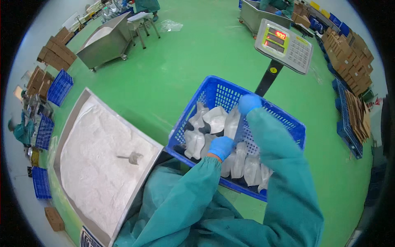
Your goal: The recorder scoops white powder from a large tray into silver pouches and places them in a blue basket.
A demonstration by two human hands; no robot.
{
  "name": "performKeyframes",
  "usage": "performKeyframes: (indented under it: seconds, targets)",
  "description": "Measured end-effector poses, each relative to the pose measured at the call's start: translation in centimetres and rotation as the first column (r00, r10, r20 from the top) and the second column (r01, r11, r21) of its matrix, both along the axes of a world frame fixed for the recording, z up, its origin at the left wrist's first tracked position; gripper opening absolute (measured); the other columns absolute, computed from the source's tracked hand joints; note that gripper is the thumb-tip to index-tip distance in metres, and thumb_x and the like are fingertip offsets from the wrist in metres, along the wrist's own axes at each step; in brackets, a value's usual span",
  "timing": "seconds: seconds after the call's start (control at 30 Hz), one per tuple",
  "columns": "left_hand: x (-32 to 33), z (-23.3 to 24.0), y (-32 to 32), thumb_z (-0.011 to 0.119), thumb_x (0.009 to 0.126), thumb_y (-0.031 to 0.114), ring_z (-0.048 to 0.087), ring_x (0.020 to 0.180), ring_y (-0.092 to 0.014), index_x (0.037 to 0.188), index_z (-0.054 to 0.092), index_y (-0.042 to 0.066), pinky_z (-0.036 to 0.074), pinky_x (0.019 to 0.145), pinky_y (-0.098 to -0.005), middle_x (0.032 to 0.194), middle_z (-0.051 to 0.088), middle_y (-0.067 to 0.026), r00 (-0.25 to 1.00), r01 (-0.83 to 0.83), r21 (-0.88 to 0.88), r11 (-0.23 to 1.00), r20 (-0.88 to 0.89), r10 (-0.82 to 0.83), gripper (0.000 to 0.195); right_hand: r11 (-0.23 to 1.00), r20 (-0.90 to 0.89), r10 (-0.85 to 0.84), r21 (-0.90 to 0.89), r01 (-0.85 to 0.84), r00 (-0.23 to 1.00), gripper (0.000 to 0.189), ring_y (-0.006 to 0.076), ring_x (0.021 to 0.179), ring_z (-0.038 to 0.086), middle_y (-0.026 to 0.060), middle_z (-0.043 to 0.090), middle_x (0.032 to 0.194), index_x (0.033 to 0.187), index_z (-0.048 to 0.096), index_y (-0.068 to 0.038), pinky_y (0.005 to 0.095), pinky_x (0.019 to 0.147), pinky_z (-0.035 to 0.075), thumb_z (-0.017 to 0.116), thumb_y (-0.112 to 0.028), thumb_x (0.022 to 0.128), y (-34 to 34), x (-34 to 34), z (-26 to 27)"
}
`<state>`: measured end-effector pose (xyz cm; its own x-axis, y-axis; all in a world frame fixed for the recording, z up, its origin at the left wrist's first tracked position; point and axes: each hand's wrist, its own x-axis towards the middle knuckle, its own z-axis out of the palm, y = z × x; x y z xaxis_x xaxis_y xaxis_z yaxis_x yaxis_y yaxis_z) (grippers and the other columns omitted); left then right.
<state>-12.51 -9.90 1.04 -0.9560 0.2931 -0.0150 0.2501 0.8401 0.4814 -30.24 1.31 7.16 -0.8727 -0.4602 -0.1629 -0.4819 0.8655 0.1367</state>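
A blue perforated plastic crate (182, 119) stands before me with several translucent plastic bags of white powder (215, 119) inside. My right hand (249, 104), in a blue glove, is closed at the crate's far side on the upper end of a clear plastic bag (239, 131). The film stretches down to my left hand (221, 148), gloved too, whose curled fingers grip its lower part above the filled bags. Both sets of fingertips are partly hidden. Next to the crate's far rim rises a scale's display head (283, 46) with lit red digits.
Left of the crate is a metal bin (115, 114) of white powder (98, 154), with a scoop (133, 158) lying on it. Another steel bin (106, 46) and a stool (143, 26) stand farther off. Cartons (348, 58) and a pallet (348, 123) line the right. Co-workers are in the background.
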Motion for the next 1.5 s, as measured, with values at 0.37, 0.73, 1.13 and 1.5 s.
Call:
performKeyframes:
  seconds: [0.37,0.73,1.13,1.5]
  targets:
    - [-1.0,-0.4,-1.2,0.055,0.084,0.040,0.059,0.088,-0.035,0.098,0.060,0.003,0.048,0.077,-0.0457,0.093,0.061,-0.0164,0.980,-0.055,-0.086,0.995,0.185,0.070,0.040,0.908,0.294,-0.140,-0.343,0.241,0.945,0.038,0.0363,0.092,0.060,0.0181,0.063,0.098,0.092,0.068,-0.009,0.0448,0.083,0.047,0.045,-0.038,0.083,1.5,-0.7,-5.6]
    - [2.0,1.1,-4.3,0.052,0.086,0.036,0.056,0.101,-0.035,0.122,0.048,0.004,0.045,0.085,-0.0428,0.110,0.057,-0.0201,0.988,-0.056,0.193,0.980,0.151,0.027,0.048,0.774,0.191,-0.227,-0.560,0.296,0.955,0.035,0.0351,0.098,0.058,0.0180,0.058,0.107,0.105,0.055,-0.010,0.0449,0.081,0.046,0.055,-0.035,0.082,-1.1,2.7,-6.4]
    - [14.1,4.0,-15.9,0.041,0.092,0.046,0.052,0.100,-0.025,0.126,0.047,0.009,0.043,0.089,-0.0395,0.119,0.053,-0.0097,0.889,-0.242,0.598,-0.764,0.452,0.073,0.051,0.228,-0.081,0.505,-0.948,-0.224,0.859,0.039,0.0343,0.103,0.055,0.0195,0.056,0.111,0.119,0.053,-0.007,0.0458,0.092,0.040,0.053,-0.023,0.083,-19.6,25.8,4.4]
    - [52.9,17.3,-18.6,0.050,0.089,0.033,0.059,0.090,-0.029,0.111,0.054,0.002,0.048,0.075,-0.0392,0.107,0.060,-0.0128,-0.172,-0.583,0.812,-0.031,-0.086,0.981,0.038,0.576,0.428,0.803,-0.382,-0.723,0.414,0.041,0.0301,0.113,0.050,0.0133,0.055,0.119,0.117,0.056,-0.010,0.0495,0.095,0.034,0.051,-0.038,0.087,-28.5,37.0,-0.8]
